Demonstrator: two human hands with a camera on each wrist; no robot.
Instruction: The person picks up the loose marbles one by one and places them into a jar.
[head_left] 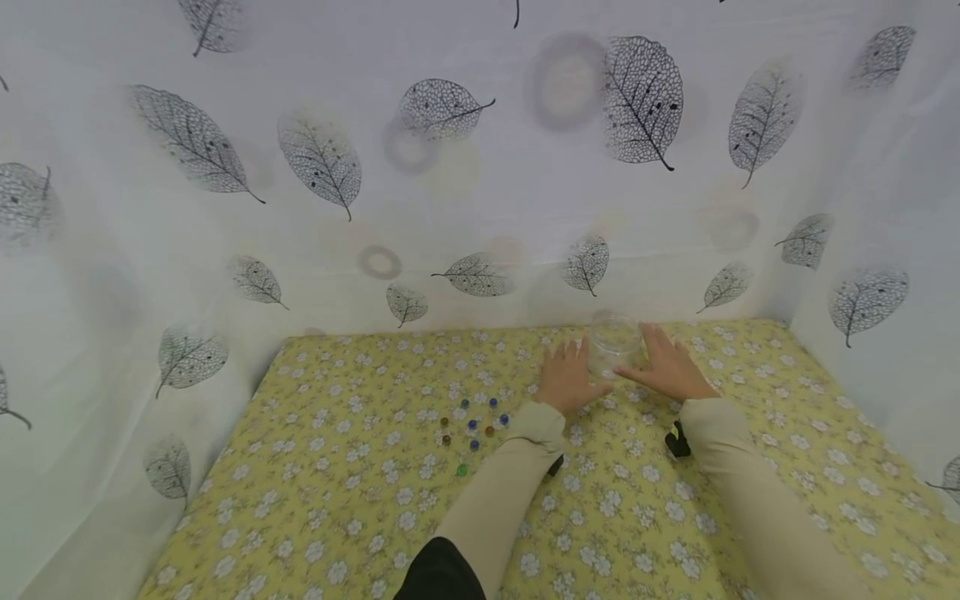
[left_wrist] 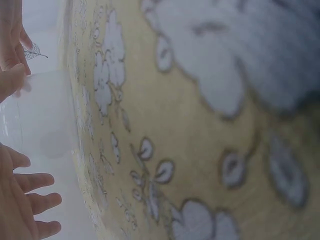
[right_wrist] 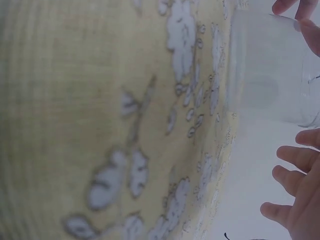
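A clear, see-through container (head_left: 615, 343) stands on the flowered cloth near its back edge, between the two hands. On its left side is the left hand (head_left: 567, 379), fingers spread and fairly straight. The right hand (head_left: 666, 367) is at its right side, thumb stretched toward the front of the container. In the left wrist view the container (left_wrist: 47, 115) has fingers at both sides, and the right wrist view shows the container (right_wrist: 265, 65) likewise. Whether the fingers press on its wall, I cannot tell.
Several small glass marbles, blue, amber and green, lie on the yellow cloth (head_left: 337, 467) left of the left forearm, among them a green one (head_left: 462, 469) nearest the front. A white curtain (head_left: 480, 208) with leaf prints hangs behind and at both sides.
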